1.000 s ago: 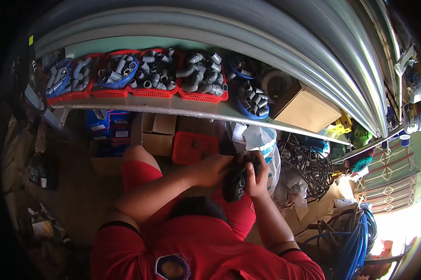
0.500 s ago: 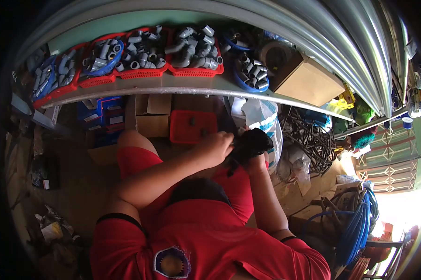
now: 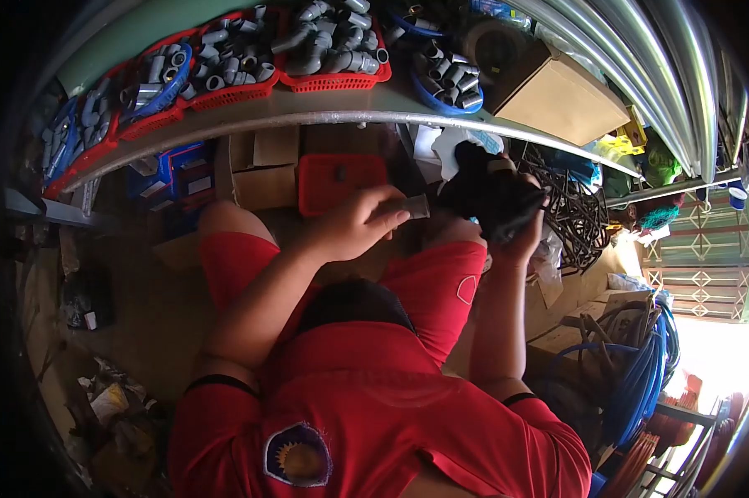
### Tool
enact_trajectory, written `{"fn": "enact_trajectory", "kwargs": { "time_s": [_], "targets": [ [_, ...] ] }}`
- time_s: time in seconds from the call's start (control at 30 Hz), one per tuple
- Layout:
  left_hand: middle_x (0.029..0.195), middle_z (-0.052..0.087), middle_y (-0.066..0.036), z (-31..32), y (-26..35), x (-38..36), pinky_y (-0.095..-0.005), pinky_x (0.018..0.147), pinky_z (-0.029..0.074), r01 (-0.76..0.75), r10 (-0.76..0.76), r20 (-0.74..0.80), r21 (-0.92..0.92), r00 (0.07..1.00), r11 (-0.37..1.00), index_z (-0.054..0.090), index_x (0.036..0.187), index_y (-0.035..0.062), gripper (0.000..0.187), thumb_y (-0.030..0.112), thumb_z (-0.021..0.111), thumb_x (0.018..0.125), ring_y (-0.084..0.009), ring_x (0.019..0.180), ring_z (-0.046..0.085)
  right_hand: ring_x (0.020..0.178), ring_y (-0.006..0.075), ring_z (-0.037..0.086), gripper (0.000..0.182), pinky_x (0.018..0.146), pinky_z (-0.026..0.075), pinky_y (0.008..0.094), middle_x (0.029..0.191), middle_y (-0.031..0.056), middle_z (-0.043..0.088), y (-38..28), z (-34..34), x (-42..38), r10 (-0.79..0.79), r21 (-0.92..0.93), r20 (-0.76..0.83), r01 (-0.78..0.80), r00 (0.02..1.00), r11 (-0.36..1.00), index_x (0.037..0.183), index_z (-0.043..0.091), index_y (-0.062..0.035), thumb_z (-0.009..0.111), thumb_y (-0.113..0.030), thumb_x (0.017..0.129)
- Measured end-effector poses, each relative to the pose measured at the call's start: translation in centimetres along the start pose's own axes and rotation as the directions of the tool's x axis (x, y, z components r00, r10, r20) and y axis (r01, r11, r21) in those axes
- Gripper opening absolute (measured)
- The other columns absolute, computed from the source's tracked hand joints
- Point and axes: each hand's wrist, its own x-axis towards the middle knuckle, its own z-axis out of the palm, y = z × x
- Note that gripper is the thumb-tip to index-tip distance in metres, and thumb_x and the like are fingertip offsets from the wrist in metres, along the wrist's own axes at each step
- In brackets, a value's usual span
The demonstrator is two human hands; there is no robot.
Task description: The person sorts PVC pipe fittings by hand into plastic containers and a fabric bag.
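Note:
My left hand (image 3: 359, 222) is closed on a short grey pipe piece (image 3: 416, 207) that points to the right. My right hand (image 3: 519, 236) grips a bunched black cloth or bag (image 3: 486, 195); motion blurs its outline, and its contents cannot be made out. The pipe piece is close to the left edge of the black bundle. Behind my left hand, a red tray (image 3: 312, 184) on the floor holds a small dark piece.
Red baskets (image 3: 333, 81) and a blue basket (image 3: 445, 101) of grey fittings line the shelf. Its metal edge (image 3: 308, 118) crosses above the hands. Cardboard boxes (image 3: 262, 184) sit below. Tangled dark cords (image 3: 578, 220) and blue hoses (image 3: 636, 390) are at right.
My hands have moved apart. The pipe piece now shows clearly in my left hand, while my right hand and the black bundle have moved up and right. The view has shifted.

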Motion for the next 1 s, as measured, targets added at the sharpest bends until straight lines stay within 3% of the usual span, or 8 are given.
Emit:
{"fn": "enact_trajectory", "kwargs": {
  "time_s": [0.17, 0.23, 0.33, 0.5, 0.67, 0.7, 0.87, 1.0],
  "targets": [
    [0.093, 0.068, -0.014, 1.6, 2.2, 0.5, -0.0341, 0.076, 0.051, -0.135, 0.130, 0.038, 0.206, 0.991, 0.969, 0.063, 0.107, -0.0007, 0.019, 0.013, 0.064, 0.094, -0.0231, 0.085, 0.068, 0.135, 0.0359, 0.047, 0.061, 0.112, 0.039, 0.0462, 0.152, 0.0194, 0.038, 2.9, 4.8, -0.9, 0.029, -0.614, 0.342, 0.200, 0.939, 0.763, 0.141, 0.046, -0.0050, 0.064, -0.039, 0.093],
    [0.105, 0.068, -0.024, 2.0, 3.2, 0.6, -0.0403, 0.083, 0.051, -0.085, 0.078, 0.035, 0.325, 0.996, 0.942, 0.064, 0.109, -0.0030, 0.025, 0.009, 0.065, 0.086, -0.0390, 0.098, 0.067, 0.119, 0.0323, 0.059, 0.048, 0.100, 0.046, 0.0416, 0.127, 0.0186, 0.059, 3.5, 7.6, -0.9, 0.060, -0.857, 0.484, 0.459, 0.873, 0.235, 0.123, 0.059, -0.0023, 0.072, -0.033, 0.088],
    [0.104, 0.068, -0.024, 2.7, 2.3, 0.9, -0.0410, 0.083, 0.051, -0.240, 0.279, -0.076, 0.334, 0.957, 0.912, 0.064, 0.111, -0.0038, 0.028, 0.006, 0.063, 0.085, -0.0404, 0.099, 0.066, 0.099, 0.0304, 0.065, 0.034, 0.087, 0.050, 0.0402, 0.101, 0.0161, 0.065, 4.6, 5.6, -1.7, -0.022, -0.926, 0.360, 0.360, 0.933, 0.111, 0.109, 0.062, -0.0015, 0.066, -0.031, 0.093],
    [0.097, 0.062, -0.020, 3.5, 0.2, 1.2, -0.0461, 0.080, 0.051, -0.253, 0.367, -0.073, 0.601, 0.927, 0.758, 0.061, 0.120, -0.0024, 0.039, -0.001, 0.066, 0.081, -0.0390, 0.091, 0.064, 0.084, 0.0188, 0.058, 0.018, 0.079, 0.048, 0.0320, 0.089, 0.0111, 0.061, 7.1, 3.2, -1.5, -0.077, -0.923, 0.080, 0.103, 0.994, 0.372, 0.100, 0.059, 0.0000, 0.051, -0.015, 0.099],
    [0.100, 0.062, -0.017, 2.3, -4.4, 1.3, -0.0439, 0.080, 0.052, -0.321, 0.398, 0.076, 0.735, 0.914, 0.597, 0.062, 0.117, -0.0015, 0.036, 0.004, 0.070, 0.082, -0.0368, 0.092, 0.063, 0.090, 0.0167, 0.062, 0.018, 0.083, 0.050, 0.0293, 0.100, 0.0070, 0.064, 9.9, -3.8, -1.7, 0.363, -0.701, 0.034, -0.237, 0.931, 0.673, 0.103, 0.064, -0.0008, 0.054, -0.014, 0.095],
    [0.100, 0.061, -0.017, 2.0, -4.9, 1.4, -0.0437, 0.080, 0.052, -0.351, 0.398, 0.124, 0.744, 0.909, 0.569, 0.063, 0.117, -0.0014, 0.036, 0.005, 0.071, 0.082, -0.0364, 0.092, 0.063, 0.091, 0.0169, 0.062, 0.021, 0.084, 0.050, 0.0293, 0.101, 0.0072, 0.065, 9.9, -4.3, -1.9, 0.406, -0.817, 0.046, -0.199, 0.913, 0.541, 0.104, 0.065, -0.0005, 0.055, -0.016, 0.095],
    [0.099, 0.067, -0.017, 0.7, -6.5, 1.7, -0.0405, 0.080, 0.054, -0.275, 0.346, -0.047, 0.512, 0.937, 0.814, 0.066, 0.112, -0.0016, 0.030, 0.007, 0.072, 0.084, -0.0340, 0.090, 0.067, 0.094, 0.0160, 0.063, 0.030, 0.083, 0.051, 0.0317, 0.100, 0.0083, 0.069, 12.8, -4.6, -2.2, 0.309, -0.571, -0.195, -0.364, 0.931, 0.736, 0.110, 0.066, 0.0031, 0.055, -0.022, 0.100],
    [0.089, 0.072, -0.012, 0.1, -11.4, 2.4, -0.0347, 0.072, 0.055, 0.013, 0.052, -0.263, 0.237, 0.963, 0.971, 0.069, 0.105, -0.0014, 0.021, 0.017, 0.066, 0.095, -0.0215, 0.080, 0.070, 0.091, 0.0155, 0.061, 0.036, 0.084, 0.049, 0.0307, 0.095, 0.0098, 0.068, 13.7, -4.0, -1.4, 0.081, -0.862, -0.036, -0.072, 0.996, 0.502, 0.108, 0.066, 0.0036, 0.046, -0.027, 0.105]
  ]
}}
